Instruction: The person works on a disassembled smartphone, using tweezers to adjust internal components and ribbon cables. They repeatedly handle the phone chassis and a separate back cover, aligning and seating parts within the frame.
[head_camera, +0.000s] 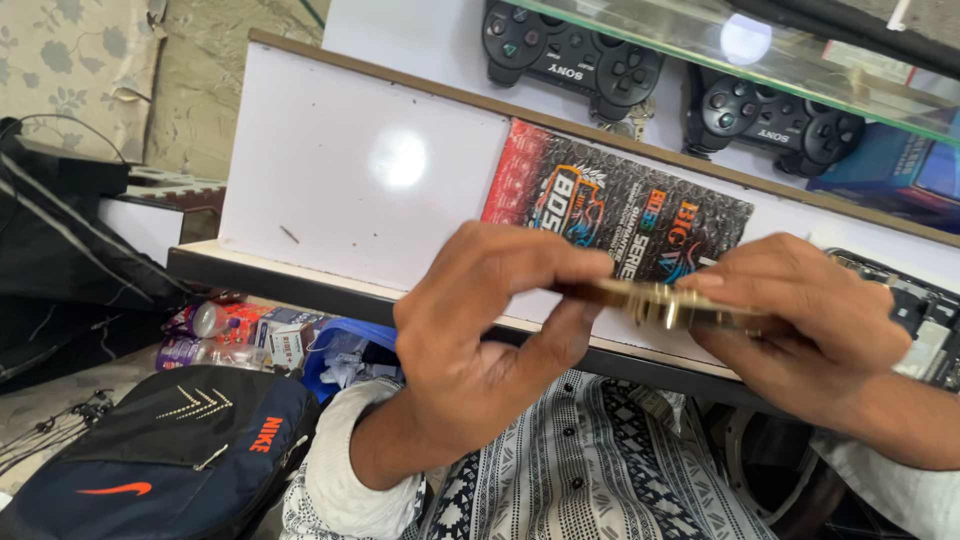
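Near the centre of the frame, on the white worktop (350, 170), lies a flat rectangular package (610, 205) in bubble wrap, black with a red left edge and bright orange and blue print. Above it, in the upper middle and upper right, two black game controllers (570, 50) (775, 120) rest under a glass shelf (800, 50), and a blue box (900, 160) stands at the far right. At the right edge an opened device (930, 320) with bare inner parts lies on the worktop. In the lower left of the frame sits a dark blue bag (170, 450) with orange marks, and behind it small bottles and boxes (240, 335) lie in a heap. In front of the package, both hands hold a thin, flat gold-coloured device (665, 300) edge-on, above the lap and the front edge of the worktop. The left hand (480, 340) pinches its left end between thumb below and curled fingers above. The right hand (800, 320) grips the right end, fingers folded over the top, and hides part of it. Both wrists come from white sleeves.
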